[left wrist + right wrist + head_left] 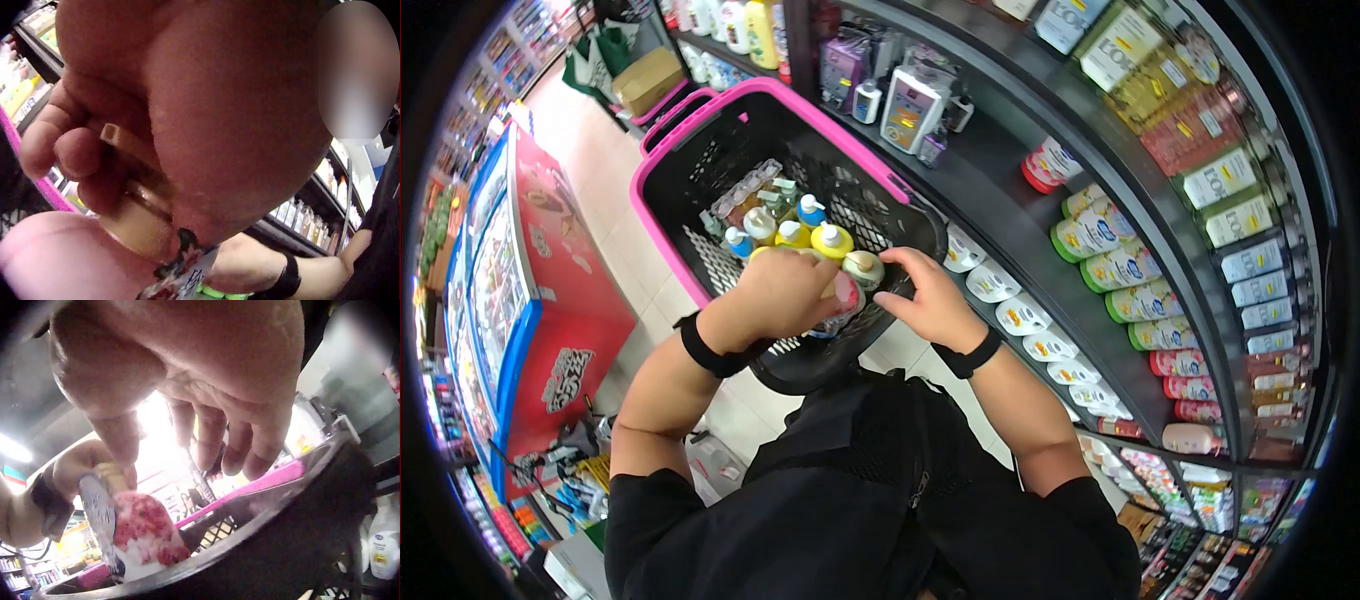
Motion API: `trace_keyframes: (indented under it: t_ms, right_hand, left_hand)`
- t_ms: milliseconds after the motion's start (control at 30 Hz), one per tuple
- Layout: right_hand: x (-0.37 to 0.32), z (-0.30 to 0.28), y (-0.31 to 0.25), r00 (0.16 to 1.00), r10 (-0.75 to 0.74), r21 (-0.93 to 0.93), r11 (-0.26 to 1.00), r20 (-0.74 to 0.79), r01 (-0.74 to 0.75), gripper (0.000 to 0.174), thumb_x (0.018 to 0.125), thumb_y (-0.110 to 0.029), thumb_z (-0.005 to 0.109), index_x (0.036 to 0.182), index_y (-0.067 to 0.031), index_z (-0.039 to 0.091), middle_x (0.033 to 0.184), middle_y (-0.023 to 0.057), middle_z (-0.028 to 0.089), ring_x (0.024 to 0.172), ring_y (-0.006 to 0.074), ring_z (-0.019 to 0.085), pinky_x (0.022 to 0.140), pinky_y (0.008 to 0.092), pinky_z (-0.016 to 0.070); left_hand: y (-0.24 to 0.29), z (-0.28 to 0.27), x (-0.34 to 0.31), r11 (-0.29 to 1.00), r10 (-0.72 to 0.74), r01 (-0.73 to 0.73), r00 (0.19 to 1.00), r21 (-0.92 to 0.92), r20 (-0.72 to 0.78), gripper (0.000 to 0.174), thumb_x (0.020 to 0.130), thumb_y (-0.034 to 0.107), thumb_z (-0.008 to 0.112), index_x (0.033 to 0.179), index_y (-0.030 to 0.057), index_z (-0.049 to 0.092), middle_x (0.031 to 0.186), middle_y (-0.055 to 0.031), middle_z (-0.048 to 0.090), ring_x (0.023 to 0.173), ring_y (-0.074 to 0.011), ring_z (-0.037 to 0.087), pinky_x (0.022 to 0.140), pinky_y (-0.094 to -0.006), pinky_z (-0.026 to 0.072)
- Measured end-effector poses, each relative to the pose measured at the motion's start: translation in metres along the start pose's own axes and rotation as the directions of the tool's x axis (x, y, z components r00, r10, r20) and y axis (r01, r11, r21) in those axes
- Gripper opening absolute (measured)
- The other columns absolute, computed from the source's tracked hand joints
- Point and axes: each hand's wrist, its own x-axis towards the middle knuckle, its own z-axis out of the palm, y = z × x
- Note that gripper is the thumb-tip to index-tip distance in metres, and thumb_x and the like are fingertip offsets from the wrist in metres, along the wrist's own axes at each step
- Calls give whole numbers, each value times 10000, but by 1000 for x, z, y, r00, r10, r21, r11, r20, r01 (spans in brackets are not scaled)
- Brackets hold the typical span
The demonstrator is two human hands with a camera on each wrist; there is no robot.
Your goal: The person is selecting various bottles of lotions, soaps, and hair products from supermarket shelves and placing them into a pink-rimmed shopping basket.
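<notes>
My left hand (775, 292) curls its fingers round the cream pump top (134, 228) of a pump bottle with a red and pink floral pattern (150, 531). The bottle is at the near end of a black shopping basket with a pink rim (662, 235). Over the basket's right side, my right hand (935, 305) holds nothing, its fingers extended and slightly bent. Close to its fingertips is a cream-topped pump bottle (863, 266). Beyond my left hand, several more pump bottles stand together, among them a yellow one (832, 240) and a blue-topped one (811, 208).
Dark shelves on the right carry rows of bottles, including green-lidded ones (1090, 235) and white ones (1050, 346). A red freezer with blue edges (565, 290) stands at the left. A cardboard box (648, 80) sits beyond the basket.
</notes>
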Motion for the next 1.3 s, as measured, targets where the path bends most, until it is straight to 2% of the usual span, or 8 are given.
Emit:
trace_keyframes:
  t_ms: [167, 300, 500, 667, 800, 1133, 1233, 1300]
  right_hand:
    - [-62, -25, 42, 969, 193, 248, 957, -154, -151, 476, 877, -68, 736, 1315, -31, 552, 1269, 106, 619, 1187, 219, 599, 1025, 366, 476]
    - [-137, -33, 100, 848, 475, 548, 786, -238, -286, 359, 922, -61, 702, 1252, -33, 566, 1177, 70, 644, 1041, 148, 621, 911, 302, 519]
    - [-242, -28, 127, 730, 635, 578, 705, -253, -412, 328, 931, -61, 701, 1232, -37, 574, 1113, 52, 657, 993, 111, 615, 849, 263, 516]
    - [-252, -25, 132, 687, 658, 586, 700, -307, -408, 298, 938, -79, 695, 1212, -38, 587, 1096, 56, 663, 987, 132, 625, 861, 275, 513]
    - [-234, -21, 124, 698, 650, 575, 708, -302, -410, 285, 941, -80, 689, 1205, -37, 590, 1089, 54, 663, 979, 130, 624, 859, 276, 511]
    - [-224, -10, 100, 694, 654, 558, 710, -299, -429, 285, 935, -84, 691, 1195, -30, 587, 1089, 63, 662, 944, 132, 629, 851, 297, 529]
    - [-190, -17, 75, 780, 560, 404, 806, -279, -433, 298, 929, -99, 696, 1194, -19, 585, 1088, 79, 665, 947, 164, 652, 861, 320, 540]
    - [-149, -25, 49, 893, 354, 185, 932, -279, -312, 304, 893, -135, 697, 1163, -30, 603, 1092, 134, 669, 1003, 301, 659, 883, 406, 534]
  left_hand:
    - [15, 21, 18, 997, 75, -75, 991, -8, 114, 366, 877, 419, 664, 911, 55, 638, 812, -165, 693, 790, -379, 684, 701, -492, 531]
    - [28, 25, 41, 998, 39, -47, 988, 45, 150, 401, 886, 448, 644, 922, 49, 663, 861, -156, 717, 810, -361, 702, 709, -487, 542]
    - [39, 39, 78, 994, -5, -13, 988, 112, 155, 385, 894, 421, 624, 902, 38, 668, 784, -173, 712, 749, -376, 704, 674, -496, 545]
    - [45, 54, 115, 990, -138, 131, 978, 53, 154, 399, 882, 415, 599, 864, 29, 695, 840, -221, 717, 827, -424, 699, 753, -525, 543]
    - [32, 75, 150, 996, -79, 53, 914, 76, 397, 342, 806, 286, 585, 915, 6, 748, 1018, -231, 728, 982, -400, 705, 866, -490, 559]
    - [6, 105, 180, 999, -34, 12, 885, 49, 465, 358, 794, 297, 615, 966, 23, 766, 1045, -248, 715, 1006, -400, 690, 898, -465, 550]
    - [-17, 124, 180, 982, 107, -42, 924, -183, 366, 425, 796, 383, 639, 965, 10, 748, 1005, -266, 705, 970, -422, 681, 866, -471, 547]
    - [-24, 115, 176, 955, 153, -25, 896, -296, 416, 388, 823, 398, 638, 953, 43, 729, 915, -253, 699, 871, -429, 675, 787, -496, 531]
